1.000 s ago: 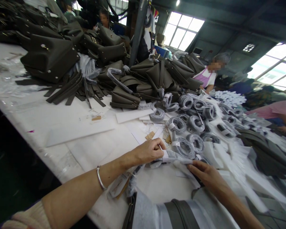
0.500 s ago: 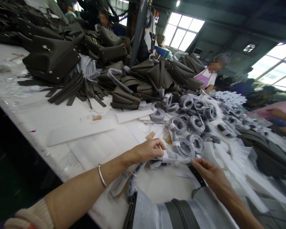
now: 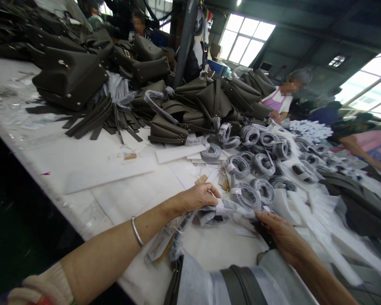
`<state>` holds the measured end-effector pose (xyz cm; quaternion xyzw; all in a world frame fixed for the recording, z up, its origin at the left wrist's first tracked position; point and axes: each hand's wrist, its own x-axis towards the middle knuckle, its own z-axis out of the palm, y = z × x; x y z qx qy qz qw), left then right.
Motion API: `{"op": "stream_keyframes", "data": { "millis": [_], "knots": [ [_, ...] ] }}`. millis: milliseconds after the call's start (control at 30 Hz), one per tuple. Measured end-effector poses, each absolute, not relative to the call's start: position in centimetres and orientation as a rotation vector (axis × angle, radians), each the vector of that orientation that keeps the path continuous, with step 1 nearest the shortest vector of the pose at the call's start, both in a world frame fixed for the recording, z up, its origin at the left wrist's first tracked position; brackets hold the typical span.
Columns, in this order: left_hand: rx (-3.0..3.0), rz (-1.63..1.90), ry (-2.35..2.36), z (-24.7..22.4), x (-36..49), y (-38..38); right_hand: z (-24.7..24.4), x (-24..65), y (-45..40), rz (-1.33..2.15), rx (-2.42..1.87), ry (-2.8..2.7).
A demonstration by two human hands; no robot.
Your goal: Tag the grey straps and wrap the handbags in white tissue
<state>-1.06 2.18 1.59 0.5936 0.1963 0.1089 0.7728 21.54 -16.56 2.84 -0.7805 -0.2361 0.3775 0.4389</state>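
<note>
Directly below me lies a dark olive handbag (image 3: pixel 233 281) with a zip, partly covered by translucent white wrapping sheet (image 3: pixel 200 281). Its handle strap (image 3: pixel 236 207), wrapped in clear film, arches up on the far side. My left hand (image 3: pixel 201 198) is closed in a pinch on the strap beside a white paper band (image 3: pixel 220 206). Closed on the strap's right part is my right hand (image 3: pixel 277 228), thumb and fingertips together at the film. Paper hang tags (image 3: pixel 160 243) dangle by the strap's left end, under my left wrist.
Coiled, film-wrapped straps (image 3: pixel 241 192) lie just beyond my hands. Dark handbags (image 3: pixel 216 101) are heaped across the back of the white table (image 3: pixel 120 203). White foam strips (image 3: pixel 324 228) spread out at right. A co-worker (image 3: pixel 279 97) stands at the far side.
My two hands keep their grip on the strap. The wrapped strap between them has shifted slightly, and my right hand has moved a little to the right.
</note>
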Motion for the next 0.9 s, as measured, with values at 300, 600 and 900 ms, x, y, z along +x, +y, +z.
{"op": "stream_keyframes", "data": {
  "millis": [300, 600, 900],
  "knots": [
    [1.277, 0.254, 0.402, 2.4, -1.4, 2.2, 4.2, 22.2, -17.4, 0.9, -1.825, -0.401],
    [1.278, 0.219, 0.423, 3.0, -1.5, 2.1, 5.1, 18.1, -15.9, 0.147, -2.278, -1.632],
    [1.283, 0.181, 0.401, 2.2, -1.4, 2.8, 5.7, 19.2, -16.6, 0.079, -2.629, -1.854]
  ]
}}
